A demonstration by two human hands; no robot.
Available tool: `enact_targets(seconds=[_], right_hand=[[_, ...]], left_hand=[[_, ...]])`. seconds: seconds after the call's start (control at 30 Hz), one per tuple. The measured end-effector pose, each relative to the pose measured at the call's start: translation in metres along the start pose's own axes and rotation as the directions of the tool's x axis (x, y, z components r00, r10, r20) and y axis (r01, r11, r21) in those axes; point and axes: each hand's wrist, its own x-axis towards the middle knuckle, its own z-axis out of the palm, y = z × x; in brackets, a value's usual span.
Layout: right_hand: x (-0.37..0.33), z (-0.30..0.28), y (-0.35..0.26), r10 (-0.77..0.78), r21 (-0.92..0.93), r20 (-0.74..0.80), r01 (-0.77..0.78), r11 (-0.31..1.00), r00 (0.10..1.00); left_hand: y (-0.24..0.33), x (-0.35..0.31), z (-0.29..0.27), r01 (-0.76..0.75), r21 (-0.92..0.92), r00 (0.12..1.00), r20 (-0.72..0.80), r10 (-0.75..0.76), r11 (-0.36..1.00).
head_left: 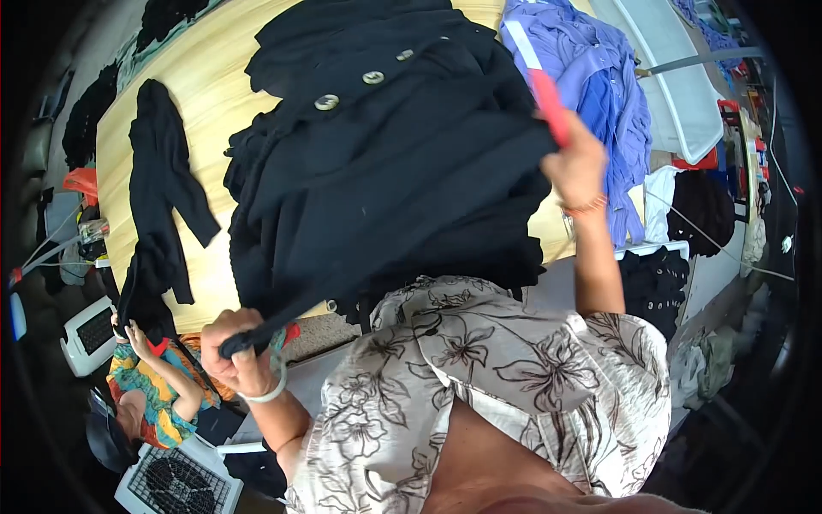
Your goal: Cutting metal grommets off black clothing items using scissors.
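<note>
The big, soft black cloth garment (pixel 368 184) with round, pale-and-brown buttons (pixel 372 77) lies in the middle of the light yellow wooden table (pixel 214 128). My bare left hand (pixel 231 347), near and left, is squeezed around a bunched end of it. My bare right hand (pixel 578 167), farther off and right, is closed on a flat red strip with a white end (pixel 548 98), and seems to pinch the cloth too. I think I should pull softly and evenly, so nothing stretches, and keep the strip off the crumpled purple cloth shirt (pixel 629 103). I can't read any writing, brand or label here.
</note>
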Motion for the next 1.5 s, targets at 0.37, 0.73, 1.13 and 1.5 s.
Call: enact_targets(seconds=[0.37,0.73,1.13,1.5], right_hand=[[0.118,0.005,0.105,-0.025,-0.231,0.156,0.061,0.971,0.987],[0.002,0.045,0.114,0.093,-0.123,0.256,-0.063,0.990,0.962],[-0.019,0.012,0.079,0.032,-0.063,0.611,0.008,0.998,0.791],[-0.008,0.010,-0.011,-0.281,0.212,0.675,0.185,0.960,0.682]], left_hand=[[-0.149,0.098,-0.024,0.544,0.089,0.838,-0.117,-0.533,0.835],[-0.109,0.065,0.141,-0.580,0.625,0.802,0.552,0.228,0.523],[-0.231,0.068,0.280,-0.814,0.507,0.408,0.846,-0.343,0.282],[-0.224,0.066,0.261,-0.757,0.554,0.462,0.829,-0.316,0.347]])
